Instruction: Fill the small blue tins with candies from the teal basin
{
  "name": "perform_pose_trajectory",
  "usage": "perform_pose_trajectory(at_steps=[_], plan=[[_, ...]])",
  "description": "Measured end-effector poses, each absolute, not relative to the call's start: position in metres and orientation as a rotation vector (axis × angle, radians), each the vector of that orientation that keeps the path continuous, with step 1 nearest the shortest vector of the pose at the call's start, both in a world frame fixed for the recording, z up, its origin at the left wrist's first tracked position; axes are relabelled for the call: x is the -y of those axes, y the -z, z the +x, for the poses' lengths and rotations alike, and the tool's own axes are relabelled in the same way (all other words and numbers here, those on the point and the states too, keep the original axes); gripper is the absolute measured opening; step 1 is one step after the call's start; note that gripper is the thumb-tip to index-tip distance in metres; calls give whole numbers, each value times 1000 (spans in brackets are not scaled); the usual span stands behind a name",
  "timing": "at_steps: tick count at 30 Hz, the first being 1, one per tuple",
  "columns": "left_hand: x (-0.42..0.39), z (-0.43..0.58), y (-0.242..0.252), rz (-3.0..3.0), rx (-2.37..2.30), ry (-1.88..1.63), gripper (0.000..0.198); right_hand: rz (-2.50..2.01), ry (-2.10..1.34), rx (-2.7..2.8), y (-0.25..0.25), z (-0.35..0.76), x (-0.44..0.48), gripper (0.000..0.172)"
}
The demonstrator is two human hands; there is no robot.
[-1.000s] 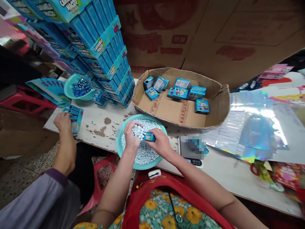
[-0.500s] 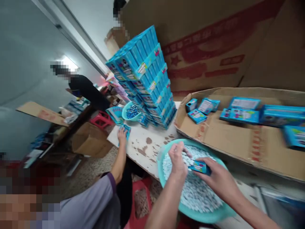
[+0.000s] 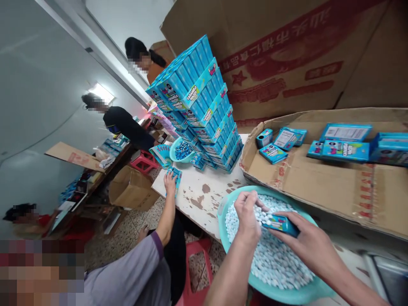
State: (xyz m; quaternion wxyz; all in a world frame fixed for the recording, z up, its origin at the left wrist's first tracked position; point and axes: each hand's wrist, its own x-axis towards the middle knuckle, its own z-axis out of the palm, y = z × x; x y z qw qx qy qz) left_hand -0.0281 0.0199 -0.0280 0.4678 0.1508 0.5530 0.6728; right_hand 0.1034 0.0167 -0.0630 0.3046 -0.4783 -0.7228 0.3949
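My right hand [image 3: 298,231] grips a small blue candy box [image 3: 280,224], tilted with its open end toward my left hand. My left hand [image 3: 250,214] is cupped, fingers curled round a handful of small white candies [image 3: 266,216] at the mouth of the box. Both hands are above a turquoise basin [image 3: 223,212] filled with loose white candies [image 3: 277,263]. How many candies are inside the box is hidden.
Stacked trays of blue boxes [image 3: 204,106] stand on the worn white table [image 3: 191,182]. A cardboard carton [image 3: 312,182] on the right holds blue boxes. Beside me, a co-worker's hand [image 3: 170,182] rests on blue packaging near a smaller bowl [image 3: 181,151]. A red stool [image 3: 194,259] stands below.
The view has shifted, so most things appear a little further right. My hands keep the same hold over the basin, with candies still at the box's open end.
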Motion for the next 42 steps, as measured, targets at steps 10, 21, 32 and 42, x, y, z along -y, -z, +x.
perform_pose_trajectory(at_steps=[10,21,32,42], plan=[[-18,-30,30,445,-1337,-1692,25,-1276,-1107,1871,47,102,-14,29],[-12,-25,33,559,-1338,-1687,19,-1315,-1110,1846,47,102,-8,28],[-11,-22,27,637,-1257,-1650,21,-1346,-1134,1788,57,96,-6,32],[-38,-58,134,1276,-1757,-1184,22,-1396,-1157,1657,46,136,0,29]])
